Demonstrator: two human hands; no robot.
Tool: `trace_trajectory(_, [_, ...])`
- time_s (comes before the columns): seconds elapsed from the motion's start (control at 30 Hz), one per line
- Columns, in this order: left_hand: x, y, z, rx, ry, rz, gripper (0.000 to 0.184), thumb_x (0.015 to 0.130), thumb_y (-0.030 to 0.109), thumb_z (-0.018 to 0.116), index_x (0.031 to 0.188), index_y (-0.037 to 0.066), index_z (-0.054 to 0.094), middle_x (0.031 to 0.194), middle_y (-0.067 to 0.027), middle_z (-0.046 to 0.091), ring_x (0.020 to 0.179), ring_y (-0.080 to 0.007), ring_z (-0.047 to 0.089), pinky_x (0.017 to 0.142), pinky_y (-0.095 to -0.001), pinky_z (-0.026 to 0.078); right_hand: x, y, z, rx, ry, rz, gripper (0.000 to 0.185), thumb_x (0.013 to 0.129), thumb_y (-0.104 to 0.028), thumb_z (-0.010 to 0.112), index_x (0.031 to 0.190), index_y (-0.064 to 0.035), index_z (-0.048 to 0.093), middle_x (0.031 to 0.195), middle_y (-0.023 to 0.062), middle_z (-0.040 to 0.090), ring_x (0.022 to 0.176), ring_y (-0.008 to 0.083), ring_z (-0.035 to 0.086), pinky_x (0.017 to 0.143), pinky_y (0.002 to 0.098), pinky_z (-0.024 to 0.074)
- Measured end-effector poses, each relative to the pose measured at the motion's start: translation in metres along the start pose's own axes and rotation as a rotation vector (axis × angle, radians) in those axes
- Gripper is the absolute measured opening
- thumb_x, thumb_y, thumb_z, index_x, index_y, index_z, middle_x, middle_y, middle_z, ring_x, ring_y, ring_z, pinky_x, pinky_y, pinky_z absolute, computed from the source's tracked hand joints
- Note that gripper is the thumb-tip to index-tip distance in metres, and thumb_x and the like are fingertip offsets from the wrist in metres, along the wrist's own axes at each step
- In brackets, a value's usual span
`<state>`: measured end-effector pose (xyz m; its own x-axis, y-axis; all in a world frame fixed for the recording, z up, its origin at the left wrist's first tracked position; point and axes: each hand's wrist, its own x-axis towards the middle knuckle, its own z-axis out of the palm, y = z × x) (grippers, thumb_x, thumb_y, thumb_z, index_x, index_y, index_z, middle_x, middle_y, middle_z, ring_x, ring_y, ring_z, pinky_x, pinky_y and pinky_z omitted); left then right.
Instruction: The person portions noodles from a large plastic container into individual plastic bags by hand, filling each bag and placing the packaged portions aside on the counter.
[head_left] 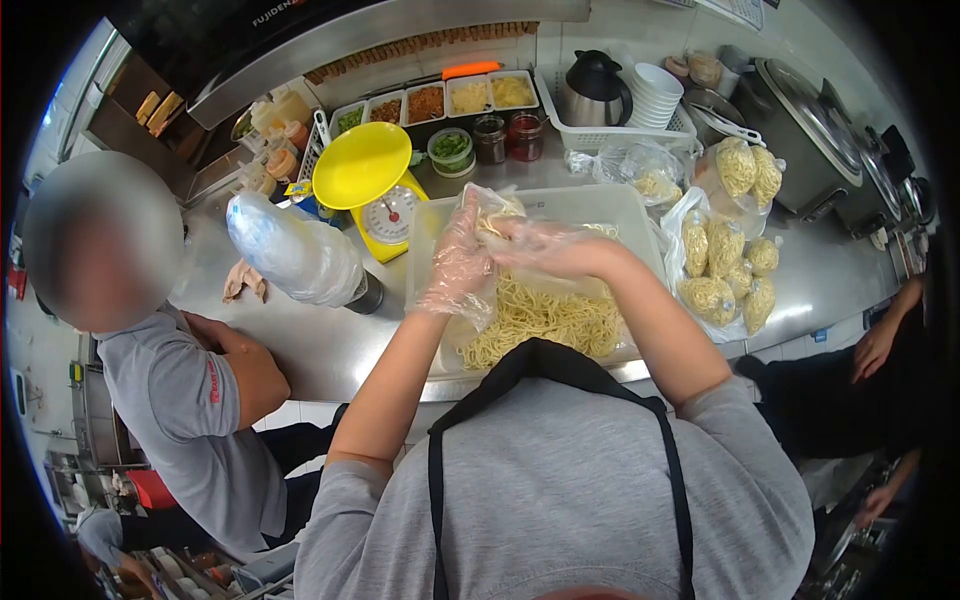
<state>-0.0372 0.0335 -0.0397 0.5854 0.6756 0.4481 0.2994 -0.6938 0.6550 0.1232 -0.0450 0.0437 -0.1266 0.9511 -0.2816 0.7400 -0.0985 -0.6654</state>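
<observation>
Both my hands are in clear plastic gloves, close together above a translucent tub of loose yellow noodles. My left hand is closed around a small clear plastic bag with pale noodles in it. Coming in from the right, my right hand closes on the same bag near its side; its fingers are partly hidden by the film and slightly blurred. To the left of the tub stands a yellow kitchen scale with a round yellow pan.
Filled noodle bags are piled right of the tub. A plastic-wrapped stack stands left. Behind are topping containers, jars, a thermal jug and white bowls. A person with folded arms stands left; another person's hand shows right.
</observation>
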Motion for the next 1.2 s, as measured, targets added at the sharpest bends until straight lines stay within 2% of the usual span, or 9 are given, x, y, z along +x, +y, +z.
trace_trajectory(0.1, [0.007, 0.047, -0.030, -0.665, -0.128, -0.672, 0.076, 0.075, -0.001, 0.053, 0.143, 0.007, 0.021, 0.125, -0.0141, 0.049, 0.072, -0.0172, 0.059, 0.066, -0.0268, 0.049, -0.013, 0.022, -0.004, 0.088, -0.054, -0.090, 0.087, 0.075, -0.042, 0.070, 0.141, -0.0072, 0.024, 0.141, 0.0136, 0.033, 0.128, 0.0246, 0.037, 0.105, 0.0344, 0.0308])
trace_trajectory(0.2, [0.005, 0.062, -0.016, -0.776, -0.054, -0.552, 0.070, 0.078, -0.003, 0.050, 0.142, 0.008, 0.024, 0.121, -0.0140, 0.053, 0.106, -0.0181, 0.053, 0.088, -0.0260, 0.041, -0.011, 0.045, 0.030, 0.244, 0.495, -0.286, 0.090, 0.067, -0.033, 0.078, 0.137, -0.0046, 0.029, 0.129, 0.0184, 0.047, 0.118, 0.0263, 0.047, 0.101, 0.0344, 0.0349])
trace_trajectory(0.33, [0.003, 0.086, -0.029, -1.255, -0.012, -0.566, 0.068, 0.078, -0.002, 0.048, 0.141, 0.005, 0.024, 0.122, -0.0115, 0.051, 0.073, -0.0102, 0.056, 0.060, -0.0207, 0.045, 0.002, 0.044, 0.054, 0.287, 0.499, -0.375, 0.085, 0.067, -0.016, 0.076, 0.138, -0.0069, 0.029, 0.123, 0.0149, 0.050, 0.112, 0.0232, 0.050, 0.099, 0.0315, 0.0365])
trace_trajectory(0.43, [-0.006, 0.044, -0.038, 0.102, 0.141, 0.430, 0.062, 0.081, 0.000, 0.048, 0.140, 0.005, 0.027, 0.124, -0.0126, 0.050, 0.079, -0.0107, 0.056, 0.063, -0.0223, 0.045, 0.003, 0.062, 0.042, 0.421, 0.328, -0.158, 0.068, 0.072, -0.010, 0.067, 0.133, -0.0082, 0.036, 0.118, 0.0118, 0.052, 0.109, 0.0203, 0.051, 0.097, 0.0306, 0.0380])
trace_trajectory(0.53, [-0.018, 0.024, -0.026, -0.761, 0.233, -0.271, 0.055, 0.079, 0.009, 0.057, 0.132, 0.004, 0.039, 0.127, -0.0151, 0.048, 0.086, -0.0159, 0.056, 0.071, -0.0288, 0.046, 0.004, 0.060, 0.038, 0.367, 0.295, -0.217, 0.053, 0.076, -0.010, 0.062, 0.124, -0.0079, 0.042, 0.113, 0.0091, 0.054, 0.105, 0.0167, 0.051, 0.093, 0.0296, 0.0398])
trace_trajectory(0.63, [-0.014, 0.015, -0.009, -0.185, -0.054, -0.022, 0.054, 0.073, 0.014, 0.067, 0.122, 0.004, 0.047, 0.120, -0.0122, 0.053, 0.089, -0.0198, 0.058, 0.077, -0.0349, 0.046, 0.006, 0.033, 0.036, 0.333, 0.278, -0.354, 0.042, 0.073, -0.009, 0.061, 0.113, -0.0074, 0.046, 0.105, 0.0086, 0.056, 0.097, 0.0171, 0.054, 0.085, 0.0300, 0.0427])
trace_trajectory(0.7, [-0.005, 0.023, -0.010, -0.636, -0.325, -0.295, 0.054, 0.065, 0.019, 0.074, 0.113, 0.007, 0.053, 0.109, -0.0102, 0.059, 0.090, -0.0258, 0.061, 0.078, -0.0386, 0.047, 0.006, 0.020, 0.029, 0.366, 0.200, -0.362, 0.039, 0.070, -0.007, 0.060, 0.107, -0.0075, 0.047, 0.101, 0.0095, 0.057, 0.093, 0.0194, 0.056, 0.081, 0.0311, 0.0444])
trace_trajectory(0.93, [0.032, 0.023, -0.042, 0.348, -0.495, -0.143, 0.036, 0.073, 0.013, 0.067, 0.107, 0.009, 0.055, 0.105, -0.0073, 0.059, 0.086, -0.0236, 0.061, 0.076, -0.0323, 0.047, -0.004, 0.035, 0.024, 0.473, 0.140, -0.249, 0.044, 0.074, -0.014, 0.065, 0.114, -0.0077, 0.046, 0.101, 0.0074, 0.059, 0.090, 0.0142, 0.056, 0.079, 0.0278, 0.0456])
trace_trajectory(1.2, [0.069, 0.079, -0.094, 0.708, 0.018, 0.329, 0.032, 0.065, 0.013, 0.068, 0.095, 0.015, 0.057, 0.092, -0.0039, 0.056, 0.079, -0.0256, 0.061, 0.061, -0.0346, 0.050, -0.034, 0.088, 0.004, 0.656, -0.146, -0.135, 0.060, 0.072, -0.029, 0.074, 0.120, -0.0006, 0.049, 0.108, 0.0089, 0.060, 0.098, 0.0166, 0.056, 0.083, 0.0312, 0.0454])
